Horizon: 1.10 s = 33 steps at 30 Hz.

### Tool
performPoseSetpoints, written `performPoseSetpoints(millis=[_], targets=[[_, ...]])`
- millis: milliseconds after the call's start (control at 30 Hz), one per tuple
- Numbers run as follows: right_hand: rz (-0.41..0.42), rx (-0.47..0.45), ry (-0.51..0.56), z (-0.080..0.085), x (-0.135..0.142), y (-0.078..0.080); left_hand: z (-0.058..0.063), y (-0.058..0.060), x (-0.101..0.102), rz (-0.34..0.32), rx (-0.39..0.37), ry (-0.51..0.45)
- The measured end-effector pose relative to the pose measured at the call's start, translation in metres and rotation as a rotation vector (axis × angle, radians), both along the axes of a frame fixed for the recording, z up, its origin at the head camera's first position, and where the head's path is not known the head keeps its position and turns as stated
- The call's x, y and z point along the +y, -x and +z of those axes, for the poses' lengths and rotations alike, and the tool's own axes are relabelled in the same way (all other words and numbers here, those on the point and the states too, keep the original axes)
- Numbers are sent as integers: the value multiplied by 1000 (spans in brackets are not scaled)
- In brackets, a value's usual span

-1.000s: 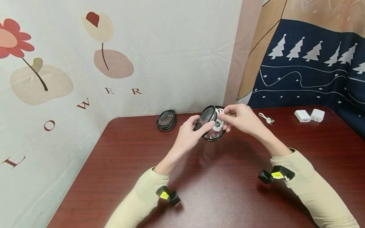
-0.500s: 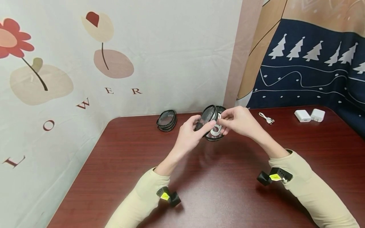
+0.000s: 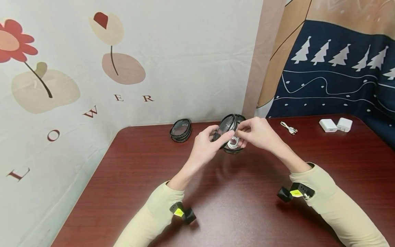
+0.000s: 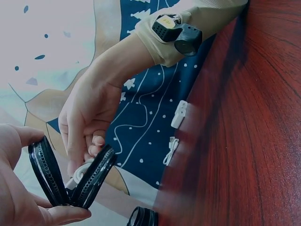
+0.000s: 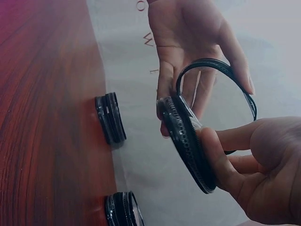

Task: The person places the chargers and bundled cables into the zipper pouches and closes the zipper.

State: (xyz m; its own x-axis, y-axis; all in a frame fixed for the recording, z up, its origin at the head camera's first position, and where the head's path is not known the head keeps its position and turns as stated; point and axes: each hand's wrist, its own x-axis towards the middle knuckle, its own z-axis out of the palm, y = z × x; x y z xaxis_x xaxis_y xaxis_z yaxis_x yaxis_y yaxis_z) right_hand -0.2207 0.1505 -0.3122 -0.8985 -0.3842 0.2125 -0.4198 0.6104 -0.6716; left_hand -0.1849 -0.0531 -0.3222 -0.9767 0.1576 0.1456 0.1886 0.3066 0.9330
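My left hand [image 3: 205, 144] holds a round clear case [image 3: 226, 127] with black zip edging, its lid tilted up and apart from the base. Left thumb and fingers spread the two halves, as the left wrist view shows. A coiled white charging cable [image 3: 232, 143] lies inside, with a pale connector end [image 4: 71, 182]. My right hand [image 3: 257, 132] reaches into the gap, its thumb and finger pinching at the cable. In the right wrist view, right fingers [image 5: 212, 143] also touch the case's base edge. Part of the coil is hidden behind the right fingers.
Similar black-edged round cases [image 3: 180, 130] sit at the table's back edge, left of the hands. A short white cable [image 3: 288, 128] lies on the right, and two white charger plugs [image 3: 327, 125] stand farther right. The fabric backdrop [image 3: 197, 68] rises behind the table [image 3: 148, 178].
My right hand has moved slightly left and deeper into the case, and the cable coil sits lower inside. The lid has tipped a little closer to the base. My left hand hardly moves.
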Motion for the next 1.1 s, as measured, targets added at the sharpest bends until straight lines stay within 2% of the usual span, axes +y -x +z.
performPoseSetpoints(millis=[300, 533, 900, 1100], targets=[[-64, 71, -77, -1, -3, -1, -1, 1, 0, -7, -24, -20], [-88, 134, -91, -1, -3, -2, -1, 2, 0, -9, -33, -32], [-68, 112, -14, 3, -2, -6, 0, 3, -3, -14, -60, -47], [-30, 55, 48, 6, 3, -4, 0, 5, -5, -12, -93, -18]])
